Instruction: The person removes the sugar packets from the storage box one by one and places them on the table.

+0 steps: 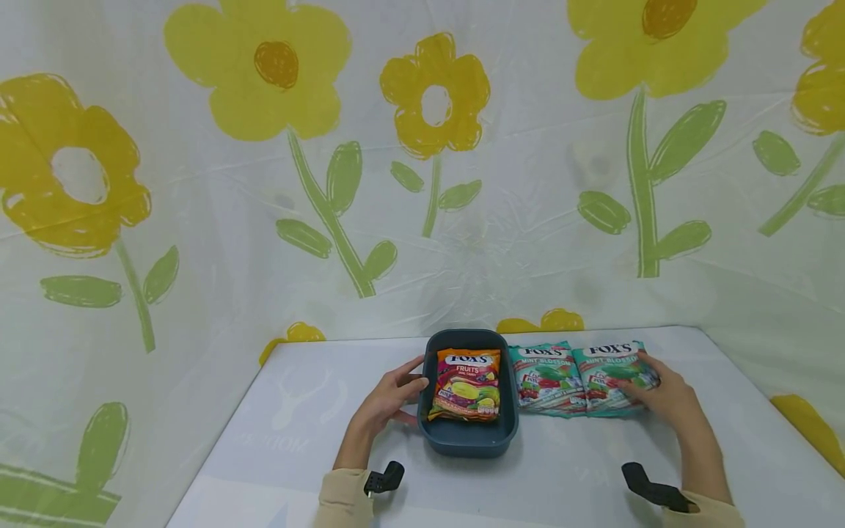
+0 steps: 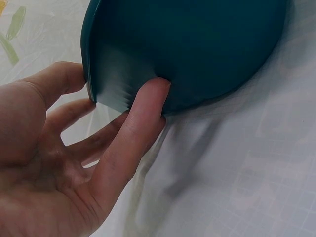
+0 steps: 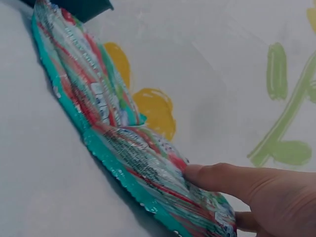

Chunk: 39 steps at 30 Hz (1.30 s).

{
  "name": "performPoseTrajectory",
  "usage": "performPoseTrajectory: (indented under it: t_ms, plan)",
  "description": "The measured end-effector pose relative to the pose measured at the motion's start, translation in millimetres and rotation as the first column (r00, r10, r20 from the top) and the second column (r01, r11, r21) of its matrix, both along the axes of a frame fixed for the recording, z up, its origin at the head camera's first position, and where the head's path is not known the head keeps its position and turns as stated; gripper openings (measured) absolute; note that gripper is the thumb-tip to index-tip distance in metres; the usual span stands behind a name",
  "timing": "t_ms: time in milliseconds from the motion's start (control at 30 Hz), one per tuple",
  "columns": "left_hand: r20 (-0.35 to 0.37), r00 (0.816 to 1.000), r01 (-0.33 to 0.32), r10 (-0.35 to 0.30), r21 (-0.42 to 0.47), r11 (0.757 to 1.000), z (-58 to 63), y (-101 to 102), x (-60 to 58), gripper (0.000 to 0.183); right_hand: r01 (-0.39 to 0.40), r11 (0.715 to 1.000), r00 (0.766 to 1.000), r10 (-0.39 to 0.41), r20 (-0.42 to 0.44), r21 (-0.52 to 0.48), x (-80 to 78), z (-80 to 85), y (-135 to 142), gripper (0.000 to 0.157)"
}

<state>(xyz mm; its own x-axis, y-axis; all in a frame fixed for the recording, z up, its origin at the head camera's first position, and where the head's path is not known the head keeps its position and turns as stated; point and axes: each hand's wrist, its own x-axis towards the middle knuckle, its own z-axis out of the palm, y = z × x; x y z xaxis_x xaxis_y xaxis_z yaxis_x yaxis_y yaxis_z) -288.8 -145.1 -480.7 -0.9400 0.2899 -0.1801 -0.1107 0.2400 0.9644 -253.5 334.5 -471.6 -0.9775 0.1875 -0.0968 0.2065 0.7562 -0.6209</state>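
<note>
A dark blue-green container [image 1: 467, 441] holds an orange Fox's Fruits candy bag [image 1: 465, 385]. The left hand [image 1: 391, 396] touches the container's left side with spread, fairly straight fingers; the left wrist view shows its fingertips against the outer wall [image 2: 197, 49]. To the right of the container, two green Fox's Mint Blossom candy bags lie side by side. Over the right edge of the outer candy bag [image 1: 610, 378] is the right hand [image 1: 667, 392], one digit on the bag's top and others at its edge. The inner candy bag [image 1: 548, 378] lies between it and the container.
All of this lies on a white table [image 1: 297, 425]. Behind it hangs a pale curtain [image 1: 515, 183] printed with yellow flowers. Each wrist wears a black camera mount, such as the left mount [image 1: 385, 478].
</note>
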Motion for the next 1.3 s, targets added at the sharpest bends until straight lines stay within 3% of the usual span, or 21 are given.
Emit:
performPoseTrajectory:
  t_ms: [767, 1300]
  plan:
    - [-0.001, 1.0, -0.004, 0.004, 0.002, 1.0, 1.2, -0.7, -1.9, 0.056, 0.013, 0.999, 0.999, -0.015, 0.053, 0.034, -3.0, -10.0, -3.1, 0.098]
    - [-0.002, 1.0, 0.005, -0.005, 0.005, 1.0, -0.4, -0.7, 0.5, 0.057, -0.025, 0.996, 0.999, 0.021, 0.046, 0.085, 1.7, -9.9, -1.9, 0.091]
